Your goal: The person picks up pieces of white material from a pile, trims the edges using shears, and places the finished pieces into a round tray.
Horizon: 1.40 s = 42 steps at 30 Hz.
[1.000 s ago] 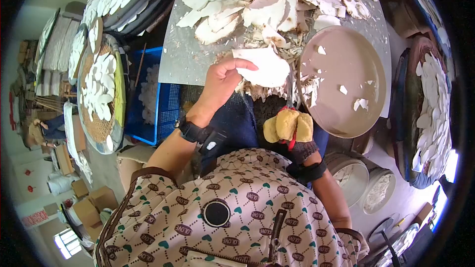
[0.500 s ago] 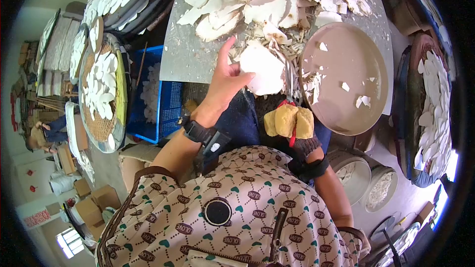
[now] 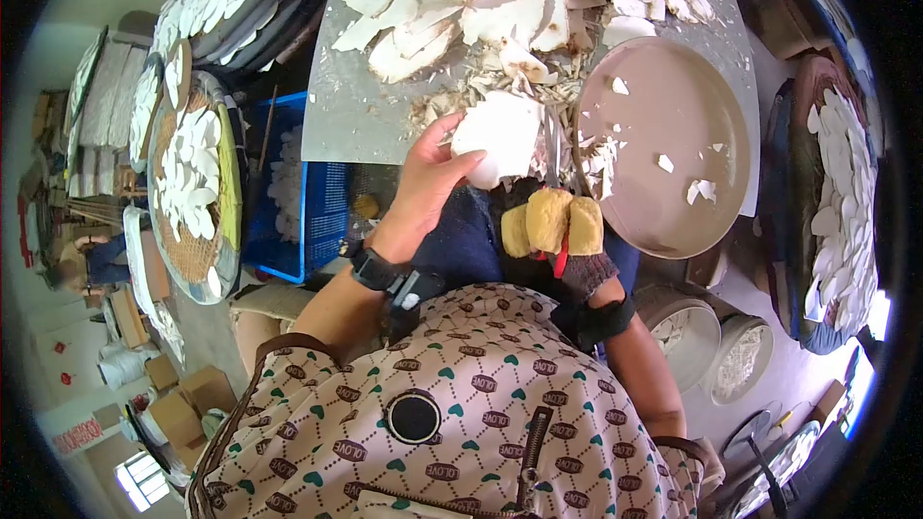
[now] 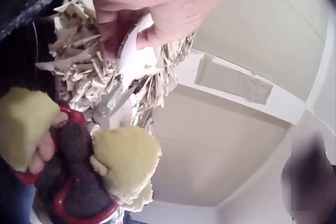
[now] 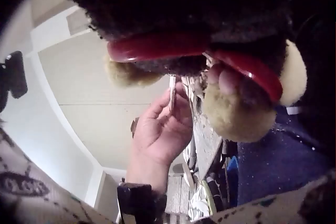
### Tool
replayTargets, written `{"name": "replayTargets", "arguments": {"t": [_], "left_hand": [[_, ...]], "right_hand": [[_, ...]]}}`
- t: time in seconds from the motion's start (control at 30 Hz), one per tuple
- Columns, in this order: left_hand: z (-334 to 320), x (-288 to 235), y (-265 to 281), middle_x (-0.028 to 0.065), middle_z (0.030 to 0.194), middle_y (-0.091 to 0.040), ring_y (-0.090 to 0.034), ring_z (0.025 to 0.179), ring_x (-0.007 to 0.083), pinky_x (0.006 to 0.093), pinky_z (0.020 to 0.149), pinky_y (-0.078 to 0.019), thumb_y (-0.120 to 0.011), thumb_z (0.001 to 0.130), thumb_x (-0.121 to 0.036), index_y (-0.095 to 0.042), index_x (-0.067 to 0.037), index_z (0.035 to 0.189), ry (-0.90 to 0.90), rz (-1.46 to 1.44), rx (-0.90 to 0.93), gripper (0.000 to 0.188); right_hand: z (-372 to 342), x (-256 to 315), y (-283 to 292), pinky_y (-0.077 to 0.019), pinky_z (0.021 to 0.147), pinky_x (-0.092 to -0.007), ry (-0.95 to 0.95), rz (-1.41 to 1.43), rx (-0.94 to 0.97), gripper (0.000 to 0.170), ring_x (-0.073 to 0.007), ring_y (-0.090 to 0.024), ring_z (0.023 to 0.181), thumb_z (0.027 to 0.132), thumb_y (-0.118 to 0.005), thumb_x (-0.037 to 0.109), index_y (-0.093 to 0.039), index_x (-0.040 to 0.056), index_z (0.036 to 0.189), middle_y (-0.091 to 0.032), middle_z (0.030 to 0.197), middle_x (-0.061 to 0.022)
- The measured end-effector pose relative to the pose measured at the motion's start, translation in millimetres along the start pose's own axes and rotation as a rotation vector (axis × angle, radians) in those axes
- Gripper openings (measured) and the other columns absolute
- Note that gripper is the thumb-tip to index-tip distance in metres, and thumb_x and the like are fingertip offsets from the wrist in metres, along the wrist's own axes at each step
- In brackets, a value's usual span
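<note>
Pinching a white slice (image 3: 495, 139) between thumb and fingers of the bare left hand (image 3: 428, 183), right over the near edge of the grey table (image 3: 356, 120), with the gloved right hand (image 3: 585, 267) wrapped round red-handled shears (image 3: 561, 258), yellow pads (image 3: 548, 220) and all. Can't really tell about contact between blades and slice, tbh. Also seeing a pile of scraps (image 3: 466, 94) behind the slice, a round tray (image 3: 663, 125) with white bits in it to the right, and a blue crate (image 3: 327, 216) off left.
</note>
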<state>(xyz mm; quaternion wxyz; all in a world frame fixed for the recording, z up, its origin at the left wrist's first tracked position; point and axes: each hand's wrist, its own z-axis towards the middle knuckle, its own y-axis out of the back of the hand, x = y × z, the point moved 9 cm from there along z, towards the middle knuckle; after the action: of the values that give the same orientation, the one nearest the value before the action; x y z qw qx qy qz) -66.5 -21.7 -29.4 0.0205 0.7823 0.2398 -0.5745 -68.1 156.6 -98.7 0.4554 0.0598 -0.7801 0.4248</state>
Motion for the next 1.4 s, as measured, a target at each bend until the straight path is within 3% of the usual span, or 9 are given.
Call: {"name": "replayTargets", "arguments": {"t": [0.1, 0.13, 0.2, 0.27, 0.33, 0.53, 0.7, 1.23, 1.4], "left_hand": [[-5, 7, -5, 0.0111, 0.101, -0.06, -0.061, 0.084, 0.0153, 0.0265, 0.07, -0.0505, -0.059, 0.08, -0.002, -0.039, -0.003, 0.125, 0.112, 0.108, 0.108, 0.05], [-4, 7, -3, 0.0112, 0.101, -0.06, -0.061, 0.084, 0.0158, 0.0271, 0.07, -0.0506, -0.059, 0.08, -0.002, -0.038, -0.003, 0.125, 0.103, 0.093, 0.109, 0.05], [-1, 9, 4, 0.0113, 0.099, -0.06, -0.061, 0.084, 0.0167, 0.0283, 0.071, -0.0507, -0.059, 0.08, -0.002, -0.037, -0.001, 0.125, 0.085, 0.059, 0.104, 0.051], [0, 3, 19, 0.0118, 0.1, -0.06, -0.061, 0.084, 0.0179, 0.0293, 0.071, -0.0508, -0.059, 0.079, -0.001, -0.036, -0.002, 0.126, 0.012, -0.027, -0.082, 0.052], [0, -1, 31, 0.0134, 0.104, -0.058, -0.06, 0.087, 0.0196, 0.0299, 0.069, -0.0502, -0.059, 0.079, 0.0, -0.035, -0.004, 0.126, -0.069, -0.196, -0.31, 0.053], [4, -8, 29, 0.0111, 0.108, -0.056, -0.059, 0.086, 0.0162, 0.0248, 0.067, -0.0491, -0.06, 0.078, 0.001, -0.035, -0.005, 0.124, -0.208, -0.192, -0.251, 0.053], [6, -6, 15, 0.0119, 0.102, -0.059, -0.059, 0.089, 0.0165, 0.0275, 0.072, -0.0509, -0.057, 0.079, 0.002, -0.034, -0.005, 0.128, -0.176, -0.052, -0.127, 0.055], [23, -10, 1, 0.0094, 0.107, -0.052, -0.06, 0.084, 0.0177, 0.0284, 0.062, -0.0536, -0.057, 0.08, -0.004, -0.032, -0.011, 0.129, -0.22, 0.301, -0.037, 0.055], [24, -12, -1, 0.0087, 0.107, -0.052, -0.059, 0.085, 0.0171, 0.0293, 0.062, -0.0535, -0.057, 0.08, -0.004, -0.032, -0.012, 0.129, -0.14, 0.237, -0.004, 0.056]], "right_hand": [[8, -5, 3, -0.0393, 0.096, -0.0331, 0.0, 0.375, -0.038, 0.028, -0.0213, -0.05, 0.109, 0.093, -0.035, 0.011, -0.043, 0.0004, 0.118, -0.052, 0.113, -0.0116], [6, 16, -18, -0.0419, 0.092, -0.033, 0.07, 0.703, 0.214, 0.024, -0.022, -0.052, 0.105, 0.091, -0.038, 0.009, -0.047, 0.0006, 0.113, -0.055, 0.108, -0.0108], [7, 4, 1, -0.0434, 0.089, -0.0328, 0.108, -0.028, 0.014, 0.022, -0.0221, -0.054, 0.102, 0.089, -0.042, 0.007, -0.05, 0.0004, 0.108, -0.056, 0.103, -0.0104], [5, 0, 4, -0.0449, 0.085, -0.0325, 0.068, -0.268, -0.052, 0.02, -0.0222, -0.056, 0.097, 0.086, -0.045, 0.005, -0.052, 0.0004, 0.105, -0.058, 0.099, -0.0101], [2, 1, -9, -0.046, 0.081, -0.0321, -0.01, -0.197, -0.01, 0.02, -0.0222, -0.057, 0.093, 0.083, -0.048, 0.004, -0.053, 0.0007, 0.103, -0.059, 0.096, -0.0102], [-3, 7, -34, -0.0471, 0.077, -0.0329, -0.132, -0.097, 0.015, 0.026, -0.0265, -0.059, 0.088, 0.077, -0.056, 0.006, -0.054, 0.001, 0.102, -0.06, 0.093, -0.0126], [4, 27, -26, -0.0472, 0.077, -0.0349, 0.297, -0.788, -0.015, 0.025, -0.0299, -0.058, 0.087, 0.075, -0.052, 0.003, -0.056, 0.0004, 0.1, -0.06, 0.094, -0.0138], [7, 9, -19, -0.0475, 0.077, -0.0316, -0.031, -0.267, 0.005, 0.016, -0.0254, -0.059, 0.088, 0.08, -0.052, 0.008, -0.057, 0.0011, 0.094, -0.061, 0.091, -0.0106], [5, -3, -15, -0.0466, 0.085, -0.0337, 0.035, -0.431, 0.079, 0.031, -0.0198, -0.058, 0.095, 0.091, -0.048, 0.021, -0.049, -0.0007, 0.113, -0.058, 0.106, -0.0101]]}}
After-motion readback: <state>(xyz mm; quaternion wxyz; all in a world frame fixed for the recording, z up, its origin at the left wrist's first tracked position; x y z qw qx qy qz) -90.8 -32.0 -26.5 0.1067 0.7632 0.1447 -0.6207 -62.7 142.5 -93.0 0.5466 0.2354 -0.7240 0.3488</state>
